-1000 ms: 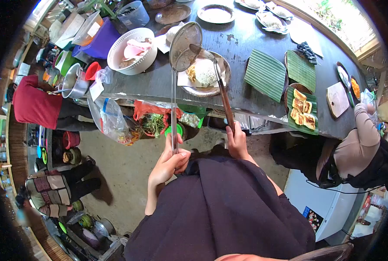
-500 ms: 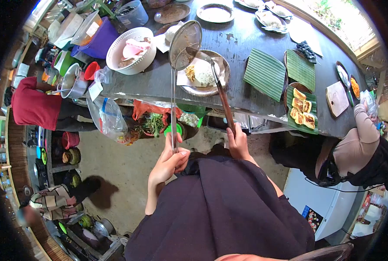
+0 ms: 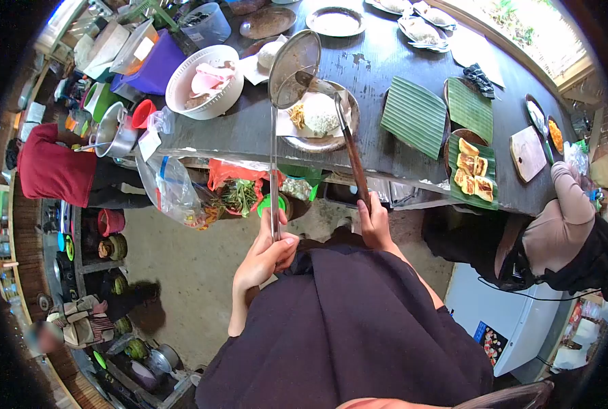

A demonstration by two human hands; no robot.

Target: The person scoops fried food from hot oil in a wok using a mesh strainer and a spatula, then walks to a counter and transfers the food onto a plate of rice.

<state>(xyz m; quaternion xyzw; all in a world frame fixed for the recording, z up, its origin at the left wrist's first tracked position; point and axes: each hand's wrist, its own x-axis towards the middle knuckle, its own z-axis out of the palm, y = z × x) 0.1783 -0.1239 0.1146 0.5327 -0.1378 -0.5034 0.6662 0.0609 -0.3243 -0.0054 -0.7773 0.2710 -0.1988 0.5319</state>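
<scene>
My left hand [image 3: 268, 255] is wrapped round the long metal handle of a mesh strainer [image 3: 291, 58], whose round basket is tilted up over the table edge. My right hand [image 3: 375, 221] grips the wooden handle of a spatula [image 3: 353, 153] with a bent metal neck. Its dark head reaches in at the strainer's basket; whether they touch I cannot tell. Beneath both tools, a paper-lined plate [image 3: 350, 129] on the table carries a mound of white rice [image 3: 321, 116] and some yellow-brown shreds [image 3: 296, 115].
A white basket [image 3: 184, 102] with pink contents stands left. Banana-leaf plates [image 3: 413, 117] and browned food pieces [image 3: 473, 165] lie right, near a cutting board [image 3: 528, 155]. A person [image 3: 556, 232] is at the right; one in red [image 3: 55, 163] and another [image 3: 82, 320] are at the left.
The strainer has swung slightly right and turned a little. The spatula's head has shifted slightly, with its neck a bit further right. Both hands keep their grips in nearly the same place.
</scene>
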